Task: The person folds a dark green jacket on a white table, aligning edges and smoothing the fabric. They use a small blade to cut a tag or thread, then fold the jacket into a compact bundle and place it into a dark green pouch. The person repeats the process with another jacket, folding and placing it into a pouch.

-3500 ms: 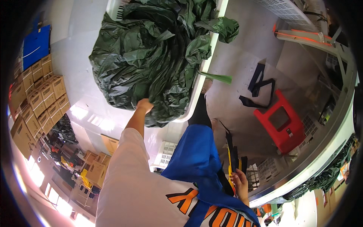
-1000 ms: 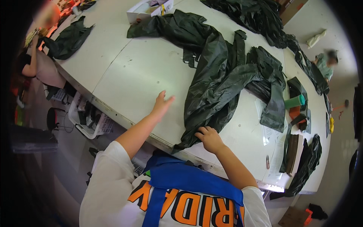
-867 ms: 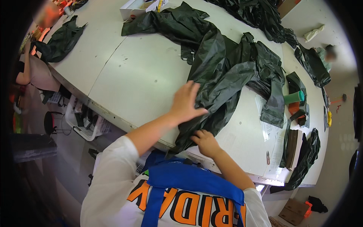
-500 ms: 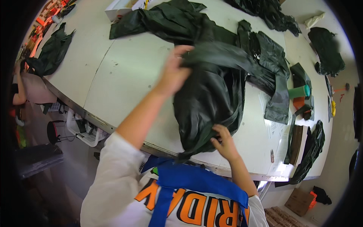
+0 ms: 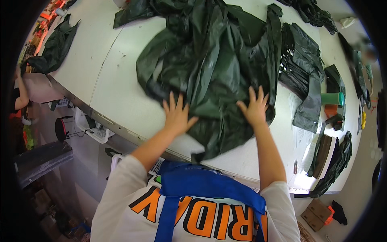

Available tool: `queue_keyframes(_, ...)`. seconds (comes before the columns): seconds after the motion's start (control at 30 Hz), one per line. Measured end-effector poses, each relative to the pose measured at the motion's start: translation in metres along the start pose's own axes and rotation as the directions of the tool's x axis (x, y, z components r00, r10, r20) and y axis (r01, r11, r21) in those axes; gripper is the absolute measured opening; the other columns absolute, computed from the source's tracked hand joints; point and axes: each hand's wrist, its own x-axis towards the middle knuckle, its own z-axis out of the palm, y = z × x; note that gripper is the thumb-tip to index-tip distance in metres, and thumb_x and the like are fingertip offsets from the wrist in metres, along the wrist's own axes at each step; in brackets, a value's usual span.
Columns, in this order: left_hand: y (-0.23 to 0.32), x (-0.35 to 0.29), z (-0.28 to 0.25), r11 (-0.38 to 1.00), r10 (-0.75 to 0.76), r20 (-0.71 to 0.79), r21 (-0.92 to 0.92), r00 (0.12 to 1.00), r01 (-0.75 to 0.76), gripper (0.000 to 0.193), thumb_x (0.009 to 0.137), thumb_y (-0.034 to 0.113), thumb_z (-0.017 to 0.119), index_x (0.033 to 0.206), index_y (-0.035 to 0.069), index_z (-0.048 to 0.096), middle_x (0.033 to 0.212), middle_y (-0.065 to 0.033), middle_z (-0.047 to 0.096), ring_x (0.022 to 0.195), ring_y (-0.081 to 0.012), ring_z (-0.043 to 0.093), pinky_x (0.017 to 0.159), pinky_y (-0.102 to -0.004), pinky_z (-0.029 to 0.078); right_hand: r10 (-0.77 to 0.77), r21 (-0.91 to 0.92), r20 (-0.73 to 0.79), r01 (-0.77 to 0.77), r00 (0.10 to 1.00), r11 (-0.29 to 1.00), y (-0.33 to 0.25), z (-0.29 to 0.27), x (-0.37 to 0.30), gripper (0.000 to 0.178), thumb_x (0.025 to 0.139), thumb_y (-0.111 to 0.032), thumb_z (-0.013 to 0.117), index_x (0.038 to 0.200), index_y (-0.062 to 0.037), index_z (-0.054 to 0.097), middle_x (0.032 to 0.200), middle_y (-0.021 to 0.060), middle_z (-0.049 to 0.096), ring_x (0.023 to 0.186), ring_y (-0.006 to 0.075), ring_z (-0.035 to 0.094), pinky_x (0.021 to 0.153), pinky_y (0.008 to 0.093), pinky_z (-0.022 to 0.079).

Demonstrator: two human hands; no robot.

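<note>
A large dark green, shiny garment [image 5: 217, 76] that looks like a rain jacket lies spread and crumpled on the white table [image 5: 121, 76] in front of me. My left hand [image 5: 176, 117] rests at its lower left edge, palm down with the fingers spread apart. On the right side of the same cloth, my right hand [image 5: 255, 109] presses flat, its fingers also spread. Neither hand grips anything. Folds hide much of the garment's shape, and its far end runs out of the top of the view.
To the right lie stacked dark green pieces [image 5: 308, 76], a green cylinder [image 5: 332, 99] and paper sheets [image 5: 300, 141]. Another dark green piece [image 5: 56, 48] lies far left, near a person's arm [image 5: 22, 94]. A white basket [image 5: 94, 131] sits below the table edge.
The bunched garment has been spread wider across the table. My left hand has come down nearer to me, and my right hand has moved farther up and right. Both now lie on the cloth.
</note>
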Motion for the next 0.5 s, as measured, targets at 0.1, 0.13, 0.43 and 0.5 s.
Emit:
queue_keyframes(0.1,-0.002,0.09,-0.012,0.994,0.049,-0.054,0.105,0.997,-0.043,0.076,0.079,0.052,0.062,0.138,0.007,0.045,0.151,-0.0211,0.024,0.14,-0.0475,0.012,0.107,-0.067,0.012,-0.014,0.274,-0.204,0.071,0.979,0.959,0.063,0.007,0.053,0.08,0.076,-0.033,0.075,0.144,-0.0174,0.034,0.152,0.0203,0.019,0.136,0.0496,0.02,0.104,0.0606,0.03)
queue_keyframes(0.13,-0.008,0.111,-0.019,0.997,0.049,-0.058,0.068,0.997,-0.045,0.076,0.081,0.052,0.061,0.14,0.009,0.042,0.152,-0.0201,0.023,0.141,-0.0462,0.012,0.108,-0.0664,0.012,0.052,0.21,-0.154,-0.018,0.987,0.978,0.049,-0.009,0.055,0.078,0.076,-0.03,0.075,0.142,-0.0163,0.037,0.15,0.0211,0.021,0.135,0.0477,0.024,0.104,0.057,0.032)
queue_keyframes(0.43,0.097,0.056,-0.068,0.906,0.129,-0.031,-0.402,0.991,-0.131,0.071,0.07,0.018,0.077,0.134,0.017,0.044,0.114,-0.0203,0.047,0.104,-0.038,0.053,0.089,-0.0416,0.046,-0.105,0.26,-0.034,0.11,0.994,0.959,-0.038,0.007,0.035,0.047,0.077,-0.02,0.07,0.12,-0.0077,0.056,0.108,0.0162,0.063,0.105,0.0332,0.059,0.09,0.0458,0.045)
queue_keyframes(0.5,0.071,0.069,-0.023,0.896,0.25,0.139,-0.409,0.958,-0.175,0.056,0.073,0.008,0.07,0.125,0.014,0.052,0.107,-0.0179,0.053,0.099,-0.0376,0.056,0.087,-0.0434,0.047,-0.091,0.338,0.061,0.065,0.994,0.939,-0.021,0.005,0.046,0.038,0.076,-0.018,0.07,0.112,-0.0075,0.061,0.097,0.0158,0.067,0.095,0.0332,0.063,0.086,0.0423,0.048)
